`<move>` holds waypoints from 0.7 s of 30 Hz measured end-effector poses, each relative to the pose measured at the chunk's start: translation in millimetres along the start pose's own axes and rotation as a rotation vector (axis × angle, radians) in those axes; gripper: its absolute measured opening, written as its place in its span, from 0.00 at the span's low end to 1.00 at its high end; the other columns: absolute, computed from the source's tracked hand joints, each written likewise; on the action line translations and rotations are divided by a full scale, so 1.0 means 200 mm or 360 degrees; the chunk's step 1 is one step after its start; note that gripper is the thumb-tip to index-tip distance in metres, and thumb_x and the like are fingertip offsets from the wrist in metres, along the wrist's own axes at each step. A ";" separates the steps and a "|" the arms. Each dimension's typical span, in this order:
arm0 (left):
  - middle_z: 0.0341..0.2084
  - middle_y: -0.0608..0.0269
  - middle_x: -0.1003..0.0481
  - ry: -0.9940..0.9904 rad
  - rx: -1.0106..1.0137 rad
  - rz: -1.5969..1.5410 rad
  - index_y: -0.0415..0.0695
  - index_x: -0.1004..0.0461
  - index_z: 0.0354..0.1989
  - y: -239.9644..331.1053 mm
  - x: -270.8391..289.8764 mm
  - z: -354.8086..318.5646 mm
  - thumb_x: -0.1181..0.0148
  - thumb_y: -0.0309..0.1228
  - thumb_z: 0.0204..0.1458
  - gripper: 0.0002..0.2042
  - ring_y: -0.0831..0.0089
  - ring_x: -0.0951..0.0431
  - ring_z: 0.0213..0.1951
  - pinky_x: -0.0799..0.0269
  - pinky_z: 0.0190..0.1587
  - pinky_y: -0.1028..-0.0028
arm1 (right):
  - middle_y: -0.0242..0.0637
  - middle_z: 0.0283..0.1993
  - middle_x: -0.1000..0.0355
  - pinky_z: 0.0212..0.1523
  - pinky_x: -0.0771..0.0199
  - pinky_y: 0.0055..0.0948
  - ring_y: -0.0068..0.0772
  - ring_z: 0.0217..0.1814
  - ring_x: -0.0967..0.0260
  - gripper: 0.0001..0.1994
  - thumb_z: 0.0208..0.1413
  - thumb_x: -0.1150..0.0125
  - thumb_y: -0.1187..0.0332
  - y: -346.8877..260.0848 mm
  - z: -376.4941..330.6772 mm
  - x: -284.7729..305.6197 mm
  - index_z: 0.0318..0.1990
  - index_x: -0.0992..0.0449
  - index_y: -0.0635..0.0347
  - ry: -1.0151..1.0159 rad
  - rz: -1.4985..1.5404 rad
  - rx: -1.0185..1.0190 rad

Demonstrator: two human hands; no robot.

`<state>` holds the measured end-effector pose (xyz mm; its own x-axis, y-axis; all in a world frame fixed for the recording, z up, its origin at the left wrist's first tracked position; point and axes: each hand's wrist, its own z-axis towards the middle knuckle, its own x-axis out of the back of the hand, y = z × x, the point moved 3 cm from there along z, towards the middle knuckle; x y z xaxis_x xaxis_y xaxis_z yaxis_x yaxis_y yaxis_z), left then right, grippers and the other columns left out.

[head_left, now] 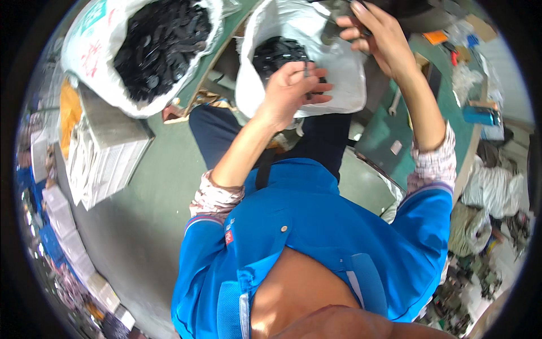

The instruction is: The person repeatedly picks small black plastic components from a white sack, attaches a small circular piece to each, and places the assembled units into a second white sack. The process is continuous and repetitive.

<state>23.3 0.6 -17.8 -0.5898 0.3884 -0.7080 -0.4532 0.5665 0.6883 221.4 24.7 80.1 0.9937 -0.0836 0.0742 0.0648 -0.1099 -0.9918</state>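
Observation:
My left hand (294,87) is over the open mouth of a white woven bag (345,85) between my knees. Its fingers are curled on a small dark piece (306,70), whose kind I cannot tell. Beneath that hand, black plastic pieces (278,52) lie in the bag. My right hand (379,35) is raised beyond the bag's right side, next to a dark machine part (336,20) at the top edge. Its fingers are bent together, and what they hold, if anything, is too small and dark to make out.
A fuller white bag (90,62) of black pieces stands on the left. Below it is a metal box (116,113) with white cloth or paper beside it. On the green bench (372,135) at right lie a wrench (394,103) and a small pale tag (396,147). Plastic bags (491,186) crowd the far right.

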 end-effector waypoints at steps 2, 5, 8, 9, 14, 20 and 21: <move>0.50 0.49 0.29 -0.0040 -0.0015 0.0016 0.41 0.34 0.50 -0.01 -0.01 0.02 0.49 0.21 0.58 0.12 0.58 0.22 0.45 0.21 0.46 0.61 | 0.39 0.48 0.26 0.43 0.28 0.23 0.24 0.45 0.28 0.27 0.61 0.45 0.56 0.17 -0.11 -0.04 0.61 0.37 0.65 0.0008 -0.0091 0.0100; 0.46 0.49 0.27 -0.0109 0.0046 0.0180 0.38 0.36 0.49 -0.06 -0.01 0.01 0.48 0.18 0.56 0.13 0.60 0.22 0.45 0.20 0.45 0.66 | 0.41 0.50 0.27 0.47 0.29 0.24 0.26 0.47 0.29 0.22 0.62 0.45 0.60 0.47 -0.27 -0.18 0.58 0.32 0.67 -0.0033 -0.0241 0.0044; 0.44 0.47 0.27 -0.0154 0.0133 0.0392 0.35 0.37 0.50 -0.04 -0.02 -0.01 0.45 0.19 0.55 0.15 0.62 0.22 0.45 0.21 0.46 0.65 | 0.41 0.48 0.26 0.50 0.30 0.22 0.25 0.48 0.29 0.20 0.61 0.44 0.63 0.50 -0.37 -0.29 0.55 0.31 0.69 0.0032 0.0043 -0.0093; 0.44 0.46 0.27 -0.0205 0.0116 0.0425 0.35 0.37 0.50 -0.05 0.00 -0.01 0.45 0.19 0.55 0.15 0.62 0.22 0.45 0.22 0.47 0.65 | 0.42 0.48 0.26 0.49 0.30 0.23 0.26 0.47 0.28 0.20 0.61 0.44 0.63 0.49 -0.37 -0.29 0.55 0.31 0.69 0.0121 0.0157 -0.0024; 0.47 0.52 0.25 0.0059 -0.0310 0.1023 0.38 0.35 0.54 0.26 0.35 -0.02 0.42 0.20 0.53 0.19 0.68 0.23 0.47 0.24 0.48 0.69 | 0.44 0.42 0.26 0.45 0.25 0.29 0.30 0.38 0.25 0.15 0.61 0.44 0.68 0.44 -0.39 -0.23 0.51 0.32 0.69 0.0372 0.0680 -0.0011; 0.62 0.51 0.39 0.0421 -0.0743 0.3441 0.53 0.51 0.68 0.88 0.90 0.08 0.40 0.16 0.40 0.44 0.54 0.39 0.63 0.37 0.60 0.56 | 0.41 0.37 0.25 0.37 0.26 0.25 0.26 0.34 0.27 0.11 0.61 0.44 0.70 0.51 -0.48 -0.27 0.47 0.31 0.65 0.0446 0.0690 -0.0072; 0.65 0.52 0.44 0.0324 -0.0701 0.3758 0.56 0.56 0.70 0.92 0.96 0.11 0.39 0.16 0.37 0.49 0.53 0.45 0.66 0.39 0.62 0.55 | 0.41 0.37 0.25 0.37 0.27 0.24 0.26 0.34 0.27 0.10 0.61 0.45 0.70 0.53 -0.50 -0.30 0.47 0.31 0.65 0.0444 0.0706 -0.0076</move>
<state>-157.3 195.3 -30.9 -0.1260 -0.1790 0.9757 0.7482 -0.6630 -0.0250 160.4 -80.7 -19.0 0.8622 -0.3922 -0.3206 -0.3675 -0.0488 -0.9287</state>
